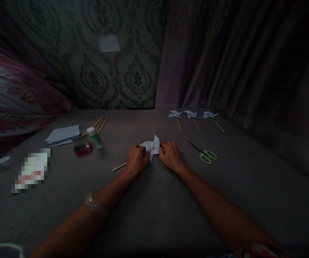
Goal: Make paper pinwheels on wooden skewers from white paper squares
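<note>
A white paper pinwheel (154,144) with a shiny pin at its centre lies between my hands. Closed at its left side, my left hand (137,157) grips the pinwheel, and a thin wooden stick (119,166) sticks out to the left from under that hand. At the opposite side, my right hand (171,154) has its fingers bent and closed on the edge of a paper blade. The fingertips of both hands are partly hidden. Green-handled scissors (204,153) lie to the right of my right hand.
Three finished-looking pinwheels (192,114) on sticks lie at the back right. On the left are folded white paper (63,134), several wooden sticks (102,125), a glue bottle (94,137), a small red box (82,148), a blurred packet (33,170) and a white cap (4,162).
</note>
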Demonstrator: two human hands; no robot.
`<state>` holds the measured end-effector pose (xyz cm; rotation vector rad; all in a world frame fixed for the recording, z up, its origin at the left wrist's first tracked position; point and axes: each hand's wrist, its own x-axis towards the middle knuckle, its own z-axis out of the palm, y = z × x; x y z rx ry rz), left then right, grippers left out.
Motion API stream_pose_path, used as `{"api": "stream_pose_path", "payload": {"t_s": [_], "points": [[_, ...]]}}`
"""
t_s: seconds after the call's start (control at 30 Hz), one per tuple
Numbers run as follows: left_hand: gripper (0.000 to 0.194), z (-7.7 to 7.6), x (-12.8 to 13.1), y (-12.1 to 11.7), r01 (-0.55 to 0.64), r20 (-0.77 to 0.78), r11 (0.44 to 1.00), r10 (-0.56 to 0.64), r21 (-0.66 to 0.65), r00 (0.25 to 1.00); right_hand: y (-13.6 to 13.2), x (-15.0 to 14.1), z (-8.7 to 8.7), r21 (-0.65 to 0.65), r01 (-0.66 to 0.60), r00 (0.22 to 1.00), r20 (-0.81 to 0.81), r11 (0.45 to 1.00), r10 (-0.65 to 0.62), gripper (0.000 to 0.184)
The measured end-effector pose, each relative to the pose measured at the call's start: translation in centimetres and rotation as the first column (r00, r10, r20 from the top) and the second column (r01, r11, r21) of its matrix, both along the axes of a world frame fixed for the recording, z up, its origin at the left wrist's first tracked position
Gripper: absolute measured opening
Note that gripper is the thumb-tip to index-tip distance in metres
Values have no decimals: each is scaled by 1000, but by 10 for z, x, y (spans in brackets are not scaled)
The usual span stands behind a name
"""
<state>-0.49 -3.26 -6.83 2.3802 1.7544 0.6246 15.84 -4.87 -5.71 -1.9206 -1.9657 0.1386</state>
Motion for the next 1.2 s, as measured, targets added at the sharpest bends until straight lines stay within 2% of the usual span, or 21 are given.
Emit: {"api": "stream_pose_path", "payload": {"t_s": [0.33, 0.73, 1.1, 1.2], "points": [[25, 1, 0, -2, 33, -28, 999, -33, -6, 999, -3, -2, -2, 41, -39, 998, 53, 998, 37, 35], [27, 9, 2, -6, 60, -61, 998, -61, -20, 996, -3, -3, -3, 65, -74, 997, 27, 995, 72, 34], [27, 11, 2, -8, 102, -84, 995, -100, 20, 991, -4, -3, -2, 41, -83, 997, 2, 996, 83, 34], [30, 12, 1, -6, 103, -64, 995, -102, 8, 993, 0, 3, -3, 21, -120, 993, -15, 993, 120, 33]]}}
